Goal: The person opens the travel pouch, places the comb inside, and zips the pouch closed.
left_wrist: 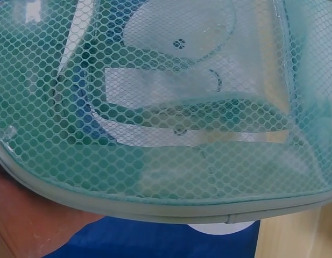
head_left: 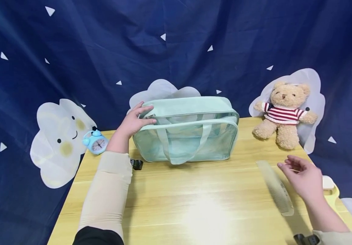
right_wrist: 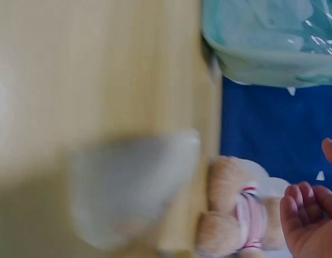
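A mint-green see-through zip bag (head_left: 185,132) stands upright at the back of the table, its top zipper undone along the front. My left hand (head_left: 133,119) grips its upper left corner beside the zipper pulls, thumb in front and fingers over the top. Mesh on the bag's side (left_wrist: 171,161) fills the left wrist view. On the right, my right hand (head_left: 306,177) hovers with loosely bent fingers and nothing in them. Just left of it lies a pale translucent comb (head_left: 275,190), blurred in the right wrist view.
A teddy bear (head_left: 286,109) in a striped shirt sits at the back right. A blue alarm clock (head_left: 97,143) stands left of my left arm. Partly hidden behind my right wrist is a yellow-and-white item (head_left: 330,190). A dark blue curtain (head_left: 188,51) hangs behind the table.
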A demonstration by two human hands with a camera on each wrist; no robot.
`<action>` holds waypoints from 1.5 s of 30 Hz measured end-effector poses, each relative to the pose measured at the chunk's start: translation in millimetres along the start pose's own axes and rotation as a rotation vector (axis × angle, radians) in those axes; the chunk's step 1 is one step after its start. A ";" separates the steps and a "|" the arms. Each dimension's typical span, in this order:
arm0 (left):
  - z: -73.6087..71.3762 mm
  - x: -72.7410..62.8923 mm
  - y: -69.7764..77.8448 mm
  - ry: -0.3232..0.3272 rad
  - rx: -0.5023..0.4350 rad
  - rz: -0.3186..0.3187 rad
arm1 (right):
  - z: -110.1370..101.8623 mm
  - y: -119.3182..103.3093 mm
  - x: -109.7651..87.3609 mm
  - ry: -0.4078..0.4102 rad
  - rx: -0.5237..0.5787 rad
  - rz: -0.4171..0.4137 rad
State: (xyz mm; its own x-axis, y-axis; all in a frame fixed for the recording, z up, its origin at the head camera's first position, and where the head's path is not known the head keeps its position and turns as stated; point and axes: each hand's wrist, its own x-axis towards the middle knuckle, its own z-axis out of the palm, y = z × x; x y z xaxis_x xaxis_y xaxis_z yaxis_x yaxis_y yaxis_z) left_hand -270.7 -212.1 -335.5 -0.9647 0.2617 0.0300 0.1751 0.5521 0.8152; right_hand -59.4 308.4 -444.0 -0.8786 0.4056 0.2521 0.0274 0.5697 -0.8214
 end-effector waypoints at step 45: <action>0.6 -3.1 -5.6 -0.002 -0.046 -0.024 | 1.8 61.4 -82.7 -0.329 -0.466 0.100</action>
State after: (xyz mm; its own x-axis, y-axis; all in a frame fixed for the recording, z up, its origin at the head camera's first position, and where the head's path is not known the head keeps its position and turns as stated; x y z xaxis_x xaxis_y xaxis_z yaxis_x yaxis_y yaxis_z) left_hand -268.5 -215.5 -340.5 -0.9680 0.2507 0.0087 0.1425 0.5211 0.8415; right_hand 14.1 308.6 -516.2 -0.9610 0.2722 -0.0485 0.2590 0.8250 -0.5023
